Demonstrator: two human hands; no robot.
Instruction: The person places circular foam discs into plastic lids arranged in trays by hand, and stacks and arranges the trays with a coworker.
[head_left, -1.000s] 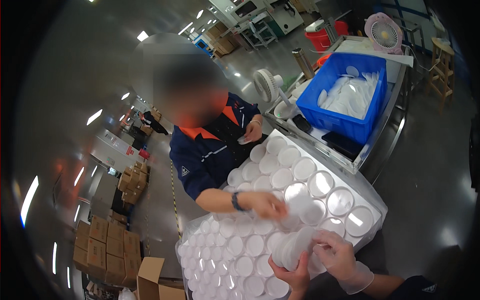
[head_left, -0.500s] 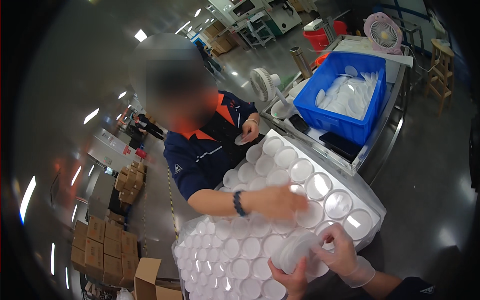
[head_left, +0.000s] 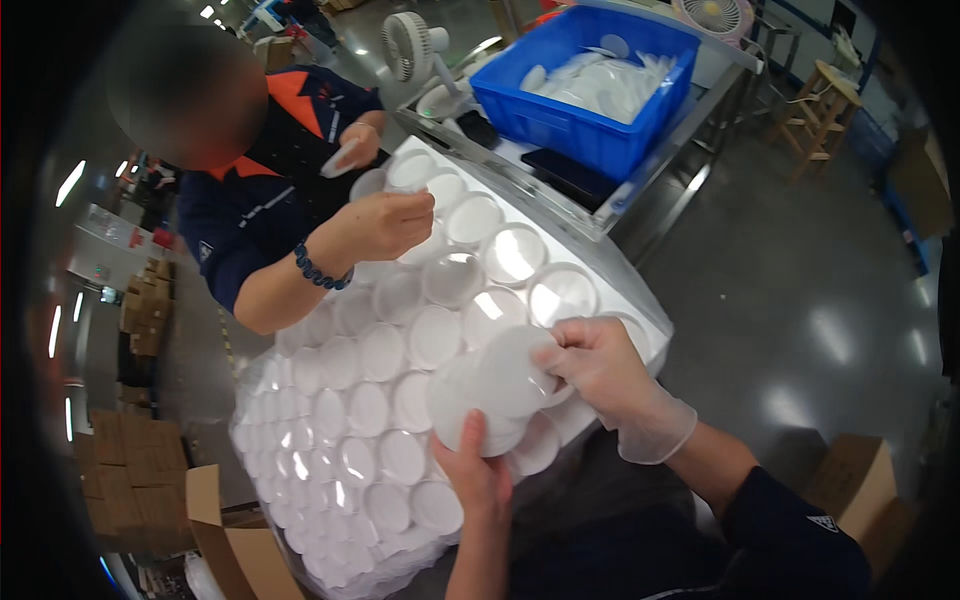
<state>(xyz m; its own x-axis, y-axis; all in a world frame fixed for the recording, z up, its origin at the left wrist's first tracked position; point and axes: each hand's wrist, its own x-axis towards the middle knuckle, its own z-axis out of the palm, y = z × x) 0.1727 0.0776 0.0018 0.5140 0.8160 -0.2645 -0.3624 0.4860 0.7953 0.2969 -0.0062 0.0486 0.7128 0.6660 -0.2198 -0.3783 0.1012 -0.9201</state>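
Observation:
A big clear plastic bag (head_left: 300, 520) packed with stacks of white round lids (head_left: 370, 410) lies in front of me. My left hand (head_left: 478, 472) grips the near edge of a short stack of white lids (head_left: 490, 385) from below. My right hand (head_left: 603, 372), in a thin clear glove, pinches the top lid of that same stack at its right rim. Across the bag, a person in a dark blue and orange jacket holds one hand (head_left: 385, 222) over the far lids and a small white piece in the other hand (head_left: 358, 145).
A blue crate (head_left: 560, 120) of white plastic parts sits on a metal table (head_left: 640, 200) beyond the bag, with a small fan (head_left: 410, 45) beside it. An open cardboard box (head_left: 225, 530) stands at lower left, another carton (head_left: 865, 480) at lower right, wooden stools (head_left: 825, 105) far right.
The view has closed in on the bag. My hands have drawn the lid stack up and together. The other person's hand has risen from the bag's middle toward its far end.

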